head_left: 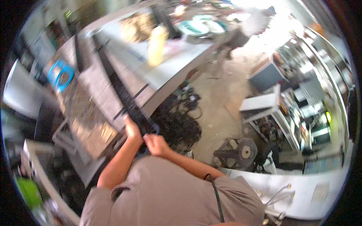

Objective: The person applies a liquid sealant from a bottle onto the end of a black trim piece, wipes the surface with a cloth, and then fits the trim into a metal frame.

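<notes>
A long, flat dark strip (117,84) runs slantwise over the workbench (90,84), from its far edge to my body. Blur hides whether it is stiff or soft. At its near end my left hand (132,130) grips the left edge, thumb up along it. My right hand (156,145) is closed on the opposite edge, a little nearer to me. The undersides of both hands are hidden. A pale sheet (177,62) covers the bench right of the strip, with a yellowish bottle (157,45) standing on it.
A blue ring-shaped roll (61,75) sits on the left. Tangled dark material (179,120) lies below the bench's right side. Further right are a dark reel-like object (237,152), a white-topped stand (264,103) and a grey box (267,71). Near my right side is a white panel (301,196).
</notes>
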`<state>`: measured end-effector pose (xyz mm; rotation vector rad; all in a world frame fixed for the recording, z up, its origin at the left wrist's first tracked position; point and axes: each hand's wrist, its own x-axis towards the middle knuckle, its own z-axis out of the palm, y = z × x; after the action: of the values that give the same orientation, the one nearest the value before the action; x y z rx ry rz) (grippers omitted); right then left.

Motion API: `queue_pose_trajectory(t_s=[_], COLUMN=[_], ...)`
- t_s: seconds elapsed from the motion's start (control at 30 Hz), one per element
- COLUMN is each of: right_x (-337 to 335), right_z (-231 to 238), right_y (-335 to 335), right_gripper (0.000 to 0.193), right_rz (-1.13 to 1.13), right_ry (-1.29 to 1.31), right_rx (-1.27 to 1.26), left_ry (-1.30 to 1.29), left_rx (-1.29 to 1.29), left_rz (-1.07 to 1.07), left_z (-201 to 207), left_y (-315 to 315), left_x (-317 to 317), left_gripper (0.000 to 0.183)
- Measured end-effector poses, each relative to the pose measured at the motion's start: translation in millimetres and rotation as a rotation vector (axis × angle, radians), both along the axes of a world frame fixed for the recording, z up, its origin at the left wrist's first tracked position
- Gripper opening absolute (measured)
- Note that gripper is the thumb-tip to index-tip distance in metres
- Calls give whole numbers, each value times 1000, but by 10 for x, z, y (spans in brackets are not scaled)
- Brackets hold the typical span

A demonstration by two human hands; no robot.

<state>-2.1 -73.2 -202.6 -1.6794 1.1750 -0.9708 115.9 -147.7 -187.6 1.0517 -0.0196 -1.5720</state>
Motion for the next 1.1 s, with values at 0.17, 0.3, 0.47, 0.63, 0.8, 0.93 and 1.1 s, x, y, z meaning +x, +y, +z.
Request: queue_pose_trajectory(t_s=[0.17,0.3,0.47,0.63,0.8,0.93,1.1], right_x=[-110,-178,-75,-22,26,79,-19], right_z=[276,217,318,238,196,182,441], right_y=[-83,-2,15,16,26,4,-24], right_gripper=[40,41,38,34,38,41,45], right_rz=[61,123,89,51,-2,-72,141], right_ry=[3,-165,-50,-19,2,-36,-60], right_rx=[281,167,79,-62,-33,-22,227], left_ry=[70,84,87,61,77,-6,22], left_rx=[-62,-13,-25,-44,-16,4,-23], left_rz=[-64,-123,-93,-117,-94,-97,-101], left_z=[-104,169,166,123,212,90,147], left_y=[-44,-9,8,-3,39,-43,21], left_x=[67,27,90,92,14,60,147], left_gripper=[65,61,60,62,61,61,63])
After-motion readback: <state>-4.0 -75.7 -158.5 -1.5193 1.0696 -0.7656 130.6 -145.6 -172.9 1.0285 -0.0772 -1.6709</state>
